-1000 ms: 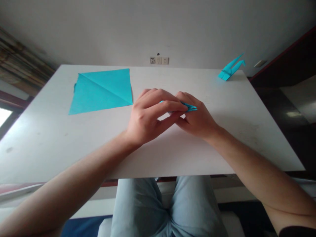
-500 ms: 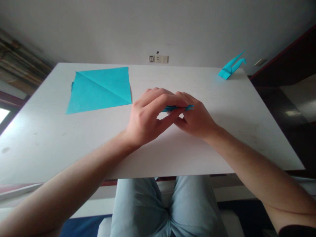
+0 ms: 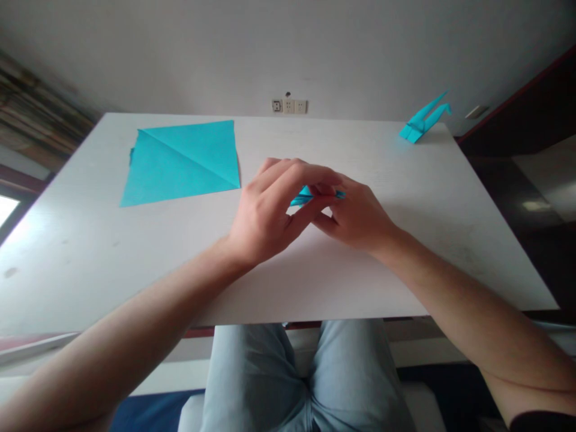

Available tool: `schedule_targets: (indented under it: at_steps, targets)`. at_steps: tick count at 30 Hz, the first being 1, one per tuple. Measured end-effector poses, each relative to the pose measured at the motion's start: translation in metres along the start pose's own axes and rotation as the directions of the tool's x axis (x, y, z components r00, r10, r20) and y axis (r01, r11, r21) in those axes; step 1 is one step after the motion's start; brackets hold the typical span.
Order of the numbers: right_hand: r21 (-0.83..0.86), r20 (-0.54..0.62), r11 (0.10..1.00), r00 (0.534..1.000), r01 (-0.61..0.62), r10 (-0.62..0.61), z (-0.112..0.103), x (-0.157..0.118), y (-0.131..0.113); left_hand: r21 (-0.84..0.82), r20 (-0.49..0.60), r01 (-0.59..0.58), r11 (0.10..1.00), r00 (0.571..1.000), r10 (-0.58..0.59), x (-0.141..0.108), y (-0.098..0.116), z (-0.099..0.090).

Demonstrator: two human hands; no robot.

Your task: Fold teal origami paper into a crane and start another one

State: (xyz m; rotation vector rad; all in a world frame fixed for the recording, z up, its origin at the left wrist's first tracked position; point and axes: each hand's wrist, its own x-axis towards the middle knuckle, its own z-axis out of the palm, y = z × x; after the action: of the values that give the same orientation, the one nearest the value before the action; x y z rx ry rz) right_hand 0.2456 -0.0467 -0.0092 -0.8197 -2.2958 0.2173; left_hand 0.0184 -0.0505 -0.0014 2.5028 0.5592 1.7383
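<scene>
A small folded piece of blue paper (image 3: 302,197) is held between my two hands above the white table (image 3: 315,288). My left hand (image 3: 274,207) is closed, its thumb and forefinger pinching the paper. From the other side my right hand (image 3: 357,210) is closed on the same piece, with most of its fingers hidden behind the left ones. Only narrow layered edges of the paper show through the gap between the left thumb and forefinger and just past their tips.
A blue paper sheet (image 3: 184,165) with a diagonal crease lies flat at the table's back left. At the back right stands a folded blue paper crane (image 3: 420,125). Wall sockets (image 3: 288,107) sit behind the table.
The folded paper has tilted slightly between my fingers, with more of it showing inside the left hand and less past the fingertips. The left forefinger has shifted a little right.
</scene>
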Motion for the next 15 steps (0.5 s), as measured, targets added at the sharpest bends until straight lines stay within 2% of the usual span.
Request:
schedule_targets:
  at_steps: [3, 8, 15]
  targets:
    - [0.038, 0.012, 0.998, 0.999, -0.042, 0.042, 0.0, -0.002, 0.002, -0.035, 0.028, 0.031, 0.999, 0.999, -0.03, -0.004, -0.007, 0.0]
    - [0.11, -0.005, 0.992, 0.998, -0.066, 0.067, -0.007, -0.002, 0.004, 0.04, 0.086, 0.092, 0.995, 0.992, -0.095, -0.006, -0.012, -0.007]
    - [0.133, -0.08, 0.991, 0.996, -0.025, 0.036, -0.018, 0.002, -0.001, 0.2, 0.057, 0.031, 0.979, 0.997, -0.044, 0.001, -0.01, -0.017]
